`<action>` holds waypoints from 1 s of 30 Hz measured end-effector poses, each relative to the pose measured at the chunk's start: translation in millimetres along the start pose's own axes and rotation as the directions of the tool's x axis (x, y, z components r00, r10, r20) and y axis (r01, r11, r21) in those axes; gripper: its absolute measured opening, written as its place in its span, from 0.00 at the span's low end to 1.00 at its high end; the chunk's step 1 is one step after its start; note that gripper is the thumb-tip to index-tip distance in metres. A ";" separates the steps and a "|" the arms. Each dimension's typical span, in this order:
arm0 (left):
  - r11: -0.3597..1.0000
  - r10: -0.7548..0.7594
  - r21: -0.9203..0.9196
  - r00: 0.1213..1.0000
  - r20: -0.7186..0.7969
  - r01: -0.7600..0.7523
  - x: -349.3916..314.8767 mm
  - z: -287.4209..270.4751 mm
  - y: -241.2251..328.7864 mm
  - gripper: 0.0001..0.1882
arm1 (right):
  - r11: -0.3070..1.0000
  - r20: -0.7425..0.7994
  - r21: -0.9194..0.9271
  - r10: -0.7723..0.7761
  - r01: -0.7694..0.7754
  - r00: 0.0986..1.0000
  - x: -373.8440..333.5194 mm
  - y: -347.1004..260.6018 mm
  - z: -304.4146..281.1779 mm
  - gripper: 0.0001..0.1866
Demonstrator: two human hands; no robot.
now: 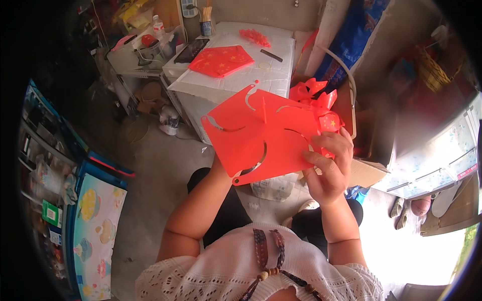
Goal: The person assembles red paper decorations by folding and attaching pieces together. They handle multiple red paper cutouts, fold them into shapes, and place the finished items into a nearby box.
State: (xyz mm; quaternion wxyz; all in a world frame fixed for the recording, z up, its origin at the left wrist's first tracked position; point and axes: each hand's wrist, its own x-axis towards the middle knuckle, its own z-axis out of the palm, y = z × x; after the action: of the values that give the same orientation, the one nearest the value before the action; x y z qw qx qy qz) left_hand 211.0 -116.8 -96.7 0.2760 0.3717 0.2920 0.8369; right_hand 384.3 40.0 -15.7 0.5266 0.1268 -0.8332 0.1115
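Observation:
A red plastic pinwheel sheet (241,145) with curved slits and small holes at its corners is held up in front of me. A thin red peg (264,111) stands up from its middle. My right hand (329,168) pinches the sheet's right corner between thumb and fingers. Beneath the sheet is my left hand; only its wrist and forearm (201,205) show, and its fingers are hidden. Beyond the right corner, finished-looking red pinwheels with yellow stars (324,100) lie in a cardboard box (369,173).
A white-covered table (201,90) stands ahead. On it lie a stack of red starred sheets (221,61), a heap of small red pieces (255,37), a dark flat strip (271,55) and a phone (192,51). A cup of sticks (206,26) is at the back.

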 end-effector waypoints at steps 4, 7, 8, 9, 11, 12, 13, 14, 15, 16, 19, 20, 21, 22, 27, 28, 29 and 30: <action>0.843 0.069 0.536 0.997 -0.028 -0.043 -2.9 -1.9 -7.1 0.23 | 0.991 -0.014 -0.126 0.037 -0.038 0.999 4.3 -17.4 3.5 0.15; 0.902 0.009 0.432 1.000 -0.013 -0.002 -4.7 -0.6 -9.9 0.23 | 0.955 0.027 -0.247 -0.165 0.166 0.986 -1.9 -27.1 11.7 0.12; 0.958 -0.017 0.287 1.000 0.002 0.016 -6.0 -1.1 -10.1 0.23 | 0.959 0.045 -0.231 -0.156 0.162 0.987 -1.9 -31.6 13.8 0.12; 0.990 -0.043 0.135 0.999 0.017 0.040 -7.4 -1.5 -10.2 0.23 | 0.964 0.063 -0.216 -0.148 0.158 0.987 -0.8 -36.8 15.5 0.12; 0.996 -0.038 0.079 0.999 -0.012 0.039 -10.1 -1.9 -9.9 0.24 | 0.981 0.087 -0.141 -0.120 0.132 0.989 7.3 -42.1 16.3 0.11; 0.987 -0.014 0.162 0.999 -0.049 0.022 -10.5 -1.4 -10.3 0.24 | 0.996 0.107 -0.055 -0.063 0.070 0.992 11.0 -41.4 14.6 0.10; 0.890 0.073 0.455 0.991 -0.114 -0.013 -7.4 2.5 -12.5 0.24 | 1.000 0.131 0.031 -0.008 0.004 0.991 13.6 -39.3 11.6 0.10; 0.782 0.154 0.619 0.984 -0.089 -0.066 -3.2 7.4 -10.4 0.24 | 0.992 0.160 0.106 0.047 -0.064 0.986 17.0 -35.6 7.5 0.10; 0.641 0.234 0.761 0.970 -0.065 -0.104 1.0 12.9 -7.9 0.23 | 0.964 0.154 0.232 0.095 -0.130 0.983 20.6 -31.3 3.7 0.11; 0.561 0.289 0.807 0.957 0.019 -0.185 4.0 20.4 -0.3 0.22 | 0.942 0.129 0.276 0.160 -0.190 0.979 21.1 -30.2 4.9 0.11; 0.651 0.315 0.726 0.949 0.010 -0.224 6.8 30.8 5.6 0.20 | 0.877 0.089 0.359 0.308 -0.319 0.947 24.6 -30.5 5.3 0.12; 0.720 0.295 0.662 0.955 -0.020 -0.209 6.9 31.9 6.0 0.19 | 0.845 0.113 0.404 0.333 -0.350 0.936 26.2 -29.1 6.6 0.12; 0.783 0.273 0.591 0.961 -0.049 -0.193 6.9 33.2 6.1 0.18 | 0.810 0.138 0.446 0.357 -0.380 0.924 27.6 -27.6 8.0 0.12; 0.832 0.245 0.525 0.968 -0.061 -0.178 5.4 34.5 6.3 0.18 | 0.772 0.165 0.486 0.379 -0.409 0.911 28.2 -27.1 8.8 0.12; 0.851 0.275 0.479 0.960 -0.057 -0.215 1.8 24.8 -4.6 0.17 | 0.660 0.289 0.496 0.487 -0.564 0.824 29.7 -31.2 8.0 0.16; 0.866 0.256 0.460 0.964 -0.066 -0.199 -0.7 21.2 -6.8 0.17 | 0.640 0.320 0.491 0.498 -0.591 0.806 30.3 -32.2 7.5 0.17; 0.879 0.236 0.440 0.969 -0.072 -0.182 -2.1 19.6 -7.4 0.17 | 0.667 0.305 0.489 0.473 -0.562 0.827 30.1 -31.2 8.5 0.18; 0.892 0.223 0.418 0.971 -0.082 -0.170 -3.0 19.5 -6.8 0.18 | 0.693 0.290 0.486 0.446 -0.532 0.847 29.5 -29.4 10.4 0.19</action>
State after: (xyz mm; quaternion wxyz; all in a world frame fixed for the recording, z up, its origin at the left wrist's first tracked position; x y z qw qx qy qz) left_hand 229.7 -108.7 -92.0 0.0868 0.3942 0.4383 0.8031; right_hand 373.0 6.1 8.2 0.3546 0.0538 -0.8053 0.4721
